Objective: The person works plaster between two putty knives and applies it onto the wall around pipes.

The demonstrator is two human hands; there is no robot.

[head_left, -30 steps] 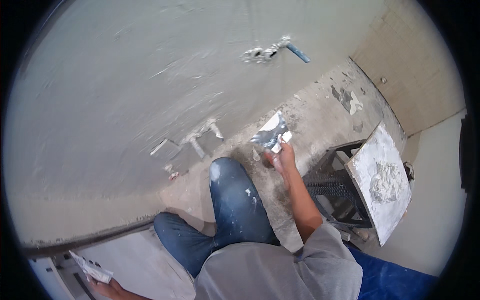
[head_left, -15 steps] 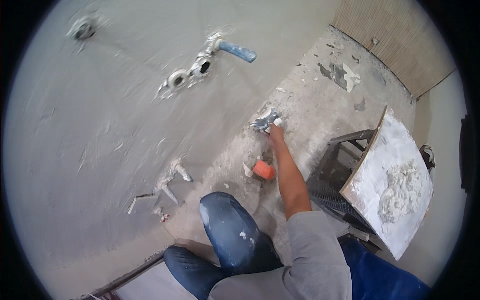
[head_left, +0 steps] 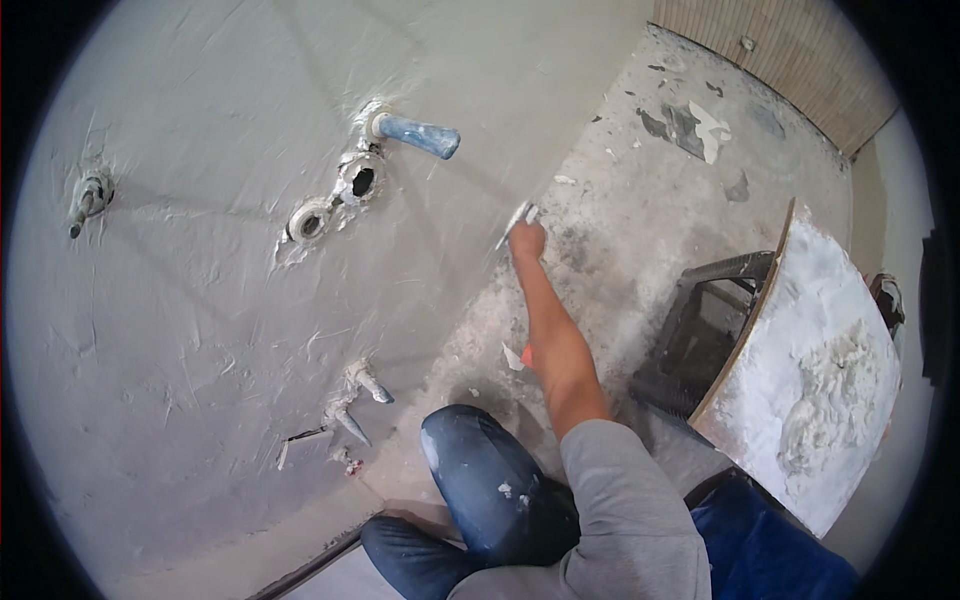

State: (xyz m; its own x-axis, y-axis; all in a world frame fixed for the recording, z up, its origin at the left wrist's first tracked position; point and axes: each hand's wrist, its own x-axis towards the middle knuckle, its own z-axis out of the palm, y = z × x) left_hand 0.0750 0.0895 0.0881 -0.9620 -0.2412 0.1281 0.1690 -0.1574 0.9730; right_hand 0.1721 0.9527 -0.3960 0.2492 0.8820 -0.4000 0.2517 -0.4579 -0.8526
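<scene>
My right hand [head_left: 527, 240] is closed round a plastering trowel [head_left: 516, 222], out at the end of a stretched right arm. The narrow blade shows nearly edge-on, at the foot of the grey plastered wall [head_left: 230, 240] where it meets the floor. Whether the blade touches the wall, I cannot tell. My left hand is out of view. To the right, a white-coated board [head_left: 770, 370] bears a heap of wet white plaster [head_left: 830, 400].
A blue pipe stub [head_left: 420, 136] and round openings [head_left: 362, 180] stand out of the wall, with more stubs [head_left: 372, 388] low down. The board rests on a dark plastic chair [head_left: 690, 340]. An orange piece [head_left: 528, 356] lies partly behind my forearm. Plaster scraps [head_left: 708, 130] lie on the floor.
My right hand with the trowel has moved left from over the floor to the wall's foot, and the blade has turned edge-on. The view has shifted, and my forearm now covers most of the orange piece.
</scene>
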